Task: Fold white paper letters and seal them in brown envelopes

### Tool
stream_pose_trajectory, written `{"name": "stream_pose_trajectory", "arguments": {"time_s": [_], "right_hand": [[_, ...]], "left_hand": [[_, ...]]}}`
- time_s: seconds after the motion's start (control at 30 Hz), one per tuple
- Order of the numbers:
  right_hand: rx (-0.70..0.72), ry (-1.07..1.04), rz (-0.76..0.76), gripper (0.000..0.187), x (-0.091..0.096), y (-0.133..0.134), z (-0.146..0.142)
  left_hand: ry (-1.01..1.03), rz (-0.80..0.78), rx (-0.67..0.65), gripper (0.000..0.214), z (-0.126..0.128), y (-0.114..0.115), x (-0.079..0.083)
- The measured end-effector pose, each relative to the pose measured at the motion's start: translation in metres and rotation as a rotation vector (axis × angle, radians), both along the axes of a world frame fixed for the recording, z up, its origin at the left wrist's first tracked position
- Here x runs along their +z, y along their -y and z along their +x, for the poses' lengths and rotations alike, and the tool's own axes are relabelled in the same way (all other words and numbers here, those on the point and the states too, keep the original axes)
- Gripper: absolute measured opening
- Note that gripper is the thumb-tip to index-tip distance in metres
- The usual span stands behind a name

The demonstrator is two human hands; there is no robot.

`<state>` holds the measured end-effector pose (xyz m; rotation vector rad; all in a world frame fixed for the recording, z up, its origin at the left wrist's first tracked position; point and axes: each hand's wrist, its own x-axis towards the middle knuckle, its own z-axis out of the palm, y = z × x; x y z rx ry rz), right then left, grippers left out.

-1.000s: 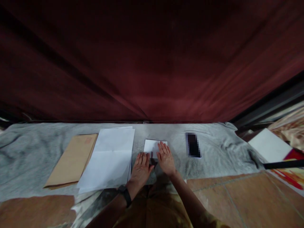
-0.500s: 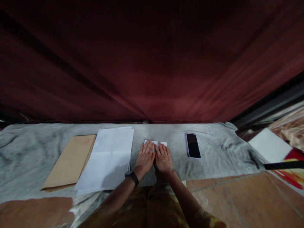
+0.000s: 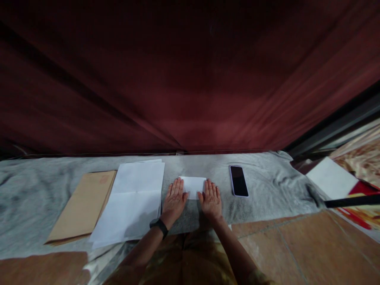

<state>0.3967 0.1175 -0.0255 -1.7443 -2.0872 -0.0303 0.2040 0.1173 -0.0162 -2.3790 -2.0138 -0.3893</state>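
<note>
A small folded white paper (image 3: 192,185) lies on a grey cloth (image 3: 267,198) spread over the floor. My left hand (image 3: 174,199) lies flat and open on the cloth at the paper's left edge, with a black watch on its wrist. My right hand (image 3: 211,199) rests flat and open at the paper's right edge. Fingers of both hands are stretched out, and neither hand holds anything.
A stack of white sheets (image 3: 133,202) lies left of my hands, with brown envelopes (image 3: 83,206) beyond it. A dark phone (image 3: 238,180) lies to the right. A dark red curtain (image 3: 190,79) hangs behind. Tiled floor (image 3: 297,245) and another white sheet (image 3: 331,178) are at the right.
My hands were together on top of the folded paper half a second ago. They have slid apart to its left and right edges, uncovering the paper.
</note>
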Motion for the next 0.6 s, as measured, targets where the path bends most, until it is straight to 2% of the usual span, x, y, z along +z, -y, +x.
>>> {"name": "stream_pose_trajectory", "arguments": {"time_s": [0.13,0.27,0.37,0.47,0.6], "right_hand": [[-0.023,-0.077,-0.025,0.054,0.002,-0.001,0.004],[-0.052,-0.210,-0.057,0.045,0.009,-0.005,-0.002],[-0.073,-0.306,-0.120,0.044,0.015,-0.008,-0.008],[-0.098,-0.448,-0.193,0.047,0.020,-0.012,-0.012],[-0.206,-0.694,-0.300,0.042,0.022,-0.021,-0.009]], "left_hand": [[-0.011,-0.031,-0.040,0.070,-0.006,0.002,0.004],[-0.039,-0.053,-0.072,0.079,-0.004,0.003,0.014],[-0.069,-0.095,-0.066,0.080,0.000,0.002,0.022],[-0.117,-0.129,-0.097,0.075,0.004,0.000,0.024],[-0.187,-0.168,-0.178,0.056,0.008,-0.002,0.016]]}}
